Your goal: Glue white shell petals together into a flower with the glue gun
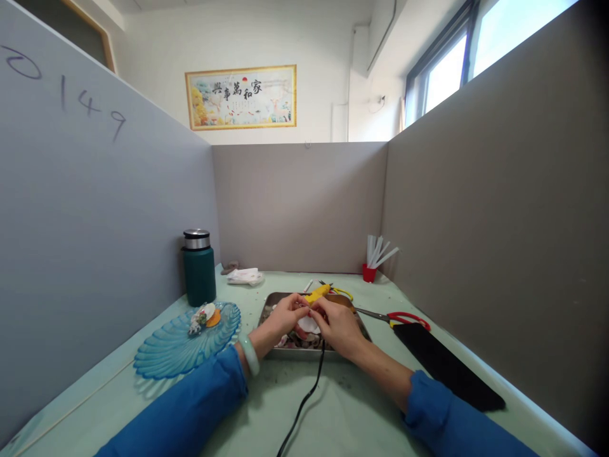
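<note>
My left hand (286,315) and my right hand (337,322) meet over a metal tray (295,354), fingertips pinched close together. Whatever sits between the fingers is too small and hidden to make out. Seashells (309,325), one of them pale and rounded, lie in the tray below my hands. Just behind the fingertips rests a yellow glue gun (318,293), partly covered by my right hand. A black cord (304,400) runs from the tray towards me.
At left, a blue shell-shaped plate (164,349) holds a small shell cluster (202,319), beside a green bottle (198,273). Red-handled scissors (409,318) and a black strip (447,365) lie right. White sticks stand in a red cup (369,273). Partitions enclose three sides.
</note>
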Motion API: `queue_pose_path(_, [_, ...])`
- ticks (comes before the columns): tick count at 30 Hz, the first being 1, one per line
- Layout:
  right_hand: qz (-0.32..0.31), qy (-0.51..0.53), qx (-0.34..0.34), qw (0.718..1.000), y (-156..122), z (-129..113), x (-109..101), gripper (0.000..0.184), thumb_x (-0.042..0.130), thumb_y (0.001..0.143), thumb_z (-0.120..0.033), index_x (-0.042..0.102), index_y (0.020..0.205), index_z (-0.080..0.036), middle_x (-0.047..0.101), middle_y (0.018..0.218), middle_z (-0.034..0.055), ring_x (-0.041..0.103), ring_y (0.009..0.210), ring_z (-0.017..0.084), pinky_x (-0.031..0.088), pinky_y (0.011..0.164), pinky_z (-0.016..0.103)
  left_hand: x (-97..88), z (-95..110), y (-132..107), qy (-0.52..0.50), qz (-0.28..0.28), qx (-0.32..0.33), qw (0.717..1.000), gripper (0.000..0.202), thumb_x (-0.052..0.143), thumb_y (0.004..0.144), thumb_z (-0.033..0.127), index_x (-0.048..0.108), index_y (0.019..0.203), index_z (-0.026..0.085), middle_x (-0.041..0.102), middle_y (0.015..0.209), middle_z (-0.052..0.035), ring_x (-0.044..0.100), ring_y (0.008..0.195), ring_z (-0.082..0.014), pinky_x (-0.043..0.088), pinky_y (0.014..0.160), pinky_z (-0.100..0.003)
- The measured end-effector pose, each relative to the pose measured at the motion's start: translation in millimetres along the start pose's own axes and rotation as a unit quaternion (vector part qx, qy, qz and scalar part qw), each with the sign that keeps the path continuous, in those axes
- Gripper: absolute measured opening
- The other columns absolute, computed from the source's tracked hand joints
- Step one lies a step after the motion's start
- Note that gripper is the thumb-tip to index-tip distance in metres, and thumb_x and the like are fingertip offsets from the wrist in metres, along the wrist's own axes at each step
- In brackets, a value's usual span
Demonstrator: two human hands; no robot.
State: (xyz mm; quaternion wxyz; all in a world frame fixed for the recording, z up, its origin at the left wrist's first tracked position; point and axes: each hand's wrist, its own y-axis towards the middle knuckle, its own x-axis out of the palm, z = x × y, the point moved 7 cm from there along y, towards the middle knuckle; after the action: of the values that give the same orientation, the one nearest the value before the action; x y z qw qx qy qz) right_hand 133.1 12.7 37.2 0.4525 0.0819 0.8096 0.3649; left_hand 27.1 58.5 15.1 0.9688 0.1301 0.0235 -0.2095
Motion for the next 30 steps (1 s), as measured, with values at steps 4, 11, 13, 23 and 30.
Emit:
queue_pose_path(4, [-0.003,0.002,-0.004,1.000,0.3,-0.5,0.8,0.018,0.043,0.084,-0.032,0.058,0.083,-0.021,0.063,0.075,0.0012,0.057,0.070,0.013,0.035,0.060,0.021,-0.7,-1.5,0.7,0.006,0.002,-0.005,1.000,0.035,0.065,0.063,0.038,0.047,0.079,0.013,0.052,0.068,-0.0010,0.053,0.055,-0.0116,0.047,0.037,-0.022])
queue_pose_path(11, [-0.003,-0.006,-0.010,1.000,-0.4,-1.8,0.6,0.021,0.042,0.085,-0.032,0.058,0.083,-0.020,0.062,0.073,0.0017,0.056,0.068,0.013,0.034,0.060,0.021,-1.3,-3.7,2.1,0.004,0.002,0.004,1.000,0.035,0.065,0.062,0.039,0.047,0.080,0.013,0.052,0.067,-0.0002,0.053,0.055,-0.0116,0.046,0.037,-0.021])
queue_pose_path(13, [-0.004,-0.007,-0.016,1.000,-0.4,-3.1,0.4,0.021,0.041,0.086,-0.032,0.058,0.082,-0.020,0.062,0.073,0.0014,0.055,0.068,0.013,0.034,0.060,0.021,-1.0,-4.4,2.4,-0.002,-0.002,0.006,1.000,0.036,0.065,0.062,0.039,0.047,0.081,0.014,0.052,0.066,0.0003,0.053,0.054,-0.0112,0.047,0.038,-0.022])
queue_pose_path(23, [-0.005,-0.025,-0.018,1.000,-1.0,-3.2,1.2,0.021,0.040,0.086,-0.033,0.057,0.081,-0.021,0.061,0.073,0.0007,0.055,0.067,0.013,0.032,0.059,0.021,-1.1,-3.1,2.1,0.013,-0.002,0.001,1.000,0.035,0.064,0.063,0.039,0.047,0.079,0.013,0.053,0.068,-0.0008,0.054,0.053,-0.0122,0.047,0.038,-0.024])
queue_pose_path(30, [-0.008,-0.037,-0.019,0.999,-0.5,-3.0,1.4,0.020,0.041,0.086,-0.031,0.056,0.081,-0.020,0.061,0.074,0.0008,0.055,0.068,0.013,0.032,0.059,0.021,-0.5,-1.9,0.4,0.011,0.006,-0.004,1.000,0.037,0.060,0.066,0.045,0.047,0.078,0.013,0.051,0.064,0.0004,0.052,0.050,-0.0105,0.046,0.038,-0.022])
